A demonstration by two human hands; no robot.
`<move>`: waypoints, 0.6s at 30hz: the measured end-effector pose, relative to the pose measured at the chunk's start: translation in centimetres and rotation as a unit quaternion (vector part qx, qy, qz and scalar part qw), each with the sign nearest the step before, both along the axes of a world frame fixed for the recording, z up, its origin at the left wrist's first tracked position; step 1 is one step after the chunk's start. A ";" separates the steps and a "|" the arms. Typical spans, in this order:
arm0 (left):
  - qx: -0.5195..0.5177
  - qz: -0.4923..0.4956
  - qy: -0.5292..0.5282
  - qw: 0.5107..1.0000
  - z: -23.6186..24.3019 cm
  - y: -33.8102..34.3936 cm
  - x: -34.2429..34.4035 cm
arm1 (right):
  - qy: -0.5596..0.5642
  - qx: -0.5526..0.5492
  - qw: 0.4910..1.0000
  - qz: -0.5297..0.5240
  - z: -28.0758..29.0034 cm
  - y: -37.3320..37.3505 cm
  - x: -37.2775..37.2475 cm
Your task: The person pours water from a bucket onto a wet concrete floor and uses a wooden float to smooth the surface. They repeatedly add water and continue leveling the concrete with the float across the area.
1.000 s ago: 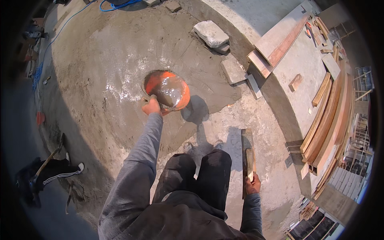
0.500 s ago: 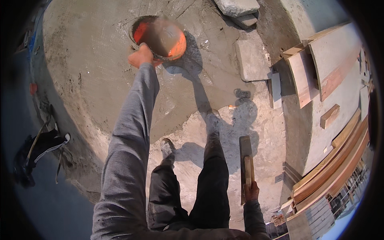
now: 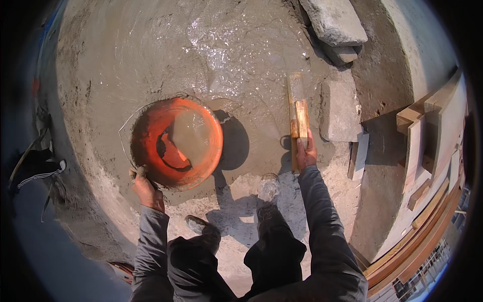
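My left hand point(image 3: 147, 190) is closed on the near-left rim of an orange bucket point(image 3: 209, 160). Its mouth faces up toward me, and grey watery liquid with a patch of bare orange wall shows inside. A thin wire handle point(image 3: 122, 136) loops out on the left. My right hand point(image 3: 306, 152) grips the wooden float point(image 3: 302, 118) by its handle, with the long flat board pointing away from me. The float is over or on the wet grey mortar point(image 3: 241, 55); whether it touches is hard to tell.
Concrete blocks point(image 3: 334, 22) and a flat slab point(image 3: 340, 111) lie at the right edge of the mortar. Boards point(image 3: 410, 151) and long planks point(image 3: 407, 246) stand farther right. Dark cloth with white stripes point(image 3: 43, 168) lies far left. My feet are on rough dry ground near the mortar's edge.
My left hand has drawn the bucket back toward me, from far out over the mortar. My right hand has brought the float forward from beside my leg to the mortar.
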State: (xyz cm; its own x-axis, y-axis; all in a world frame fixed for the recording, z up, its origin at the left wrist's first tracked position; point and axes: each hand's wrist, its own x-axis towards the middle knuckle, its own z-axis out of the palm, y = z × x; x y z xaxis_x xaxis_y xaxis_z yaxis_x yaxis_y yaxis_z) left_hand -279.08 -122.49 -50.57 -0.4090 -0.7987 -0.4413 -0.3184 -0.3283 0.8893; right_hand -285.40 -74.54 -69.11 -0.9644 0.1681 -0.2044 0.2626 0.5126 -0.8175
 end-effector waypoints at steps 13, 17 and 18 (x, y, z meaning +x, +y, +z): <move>-0.140 0.331 -0.004 0.933 3.2 -15.0 33.9 | 0.044 -0.111 0.992 0.032 -6.0 -10.1 -38.2; -0.220 0.357 0.012 0.908 4.3 -12.8 36.0 | 0.100 0.022 0.981 0.166 -9.1 -9.5 -38.5; -0.236 0.369 0.020 0.899 4.0 -12.4 36.9 | 0.142 0.058 0.969 0.192 -10.5 -9.3 -38.0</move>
